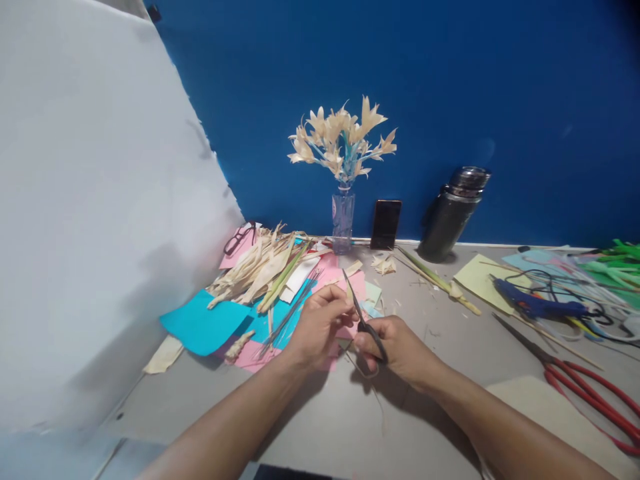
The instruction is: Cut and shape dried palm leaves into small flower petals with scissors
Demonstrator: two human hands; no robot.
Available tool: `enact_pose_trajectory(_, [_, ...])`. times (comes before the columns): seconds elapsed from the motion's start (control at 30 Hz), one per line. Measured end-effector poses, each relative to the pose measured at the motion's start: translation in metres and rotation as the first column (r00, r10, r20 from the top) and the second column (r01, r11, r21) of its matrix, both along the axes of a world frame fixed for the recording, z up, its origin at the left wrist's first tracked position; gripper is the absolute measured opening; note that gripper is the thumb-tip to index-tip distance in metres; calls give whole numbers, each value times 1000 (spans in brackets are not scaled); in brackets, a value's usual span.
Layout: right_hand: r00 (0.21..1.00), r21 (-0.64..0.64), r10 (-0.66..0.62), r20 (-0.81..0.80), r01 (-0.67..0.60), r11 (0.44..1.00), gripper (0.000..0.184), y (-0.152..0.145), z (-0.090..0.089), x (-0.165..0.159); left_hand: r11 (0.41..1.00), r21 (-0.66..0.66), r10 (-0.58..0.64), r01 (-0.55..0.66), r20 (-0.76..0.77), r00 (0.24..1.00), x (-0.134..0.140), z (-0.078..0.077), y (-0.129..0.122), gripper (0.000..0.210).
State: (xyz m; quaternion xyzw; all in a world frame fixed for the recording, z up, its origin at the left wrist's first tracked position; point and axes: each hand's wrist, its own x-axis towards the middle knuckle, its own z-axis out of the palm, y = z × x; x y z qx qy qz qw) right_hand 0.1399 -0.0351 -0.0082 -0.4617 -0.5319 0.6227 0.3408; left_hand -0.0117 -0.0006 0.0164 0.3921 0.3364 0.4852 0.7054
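My right hand (403, 343) grips small black-handled scissors (369, 330), their blades pointing up and away. My left hand (320, 320) is pinched on a small pale piece of corn husk (349, 292), right beside the scissor blades. Whether the blades touch the piece I cannot tell. Below the hands a thin strand (367, 373) curls near the table. Pink paper (327, 270) and blue paper (205, 323) lie left of and behind my left hand, with several thin wires (287, 317) and a heap of dried corn husks (250, 273) on top.
Husk flowers (345, 133) stand in a clear plastic bottle (343, 223) at the back, beside a phone (386, 225) and a leaning thermos (453, 217). To the right lie a blue glue gun (537, 300) and large red-handled scissors (590, 393). Glasses (240, 239) rest at the left.
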Motion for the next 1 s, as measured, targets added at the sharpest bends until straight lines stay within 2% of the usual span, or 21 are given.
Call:
enact_pose_trajectory(0.1, [992,51,-124,-7,124,991,40,3,10,3,999,-2,-47,47,-8,999,-1,2,-2,14])
enact_pose_trajectory(0.17, [971,71,-226,-77,232,970,35,5,17,7,994,-2,-109,109,-20,994,-1,2,-3,13])
enact_pose_trajectory(0.27, [941,68,-300,-156,313,947,38,7,25,13,981,1,-191,191,-62,980,0,0,-3,10])
enact_pose_trajectory(0.37, [943,84,-291,-165,307,948,38,8,26,18,974,12,-224,226,-103,969,1,-2,-2,10])
enact_pose_trajectory(0.63, [976,174,-198,-88,211,962,24,6,22,21,963,1,-265,271,-203,943,-1,-3,-2,15])
enact_pose_trajectory(0.7, [976,179,-196,-96,211,961,23,6,23,21,960,-9,-279,281,-156,947,-2,-2,-2,17])
enact_pose_trajectory(0.83, [948,186,-289,-133,311,932,25,5,25,21,949,-36,-312,312,22,950,-1,-2,-3,23])
enact_pose_trajectory(1.0, [949,153,-251,-191,281,947,30,4,23,18,953,5,-303,304,-82,949,1,-9,-6,23])
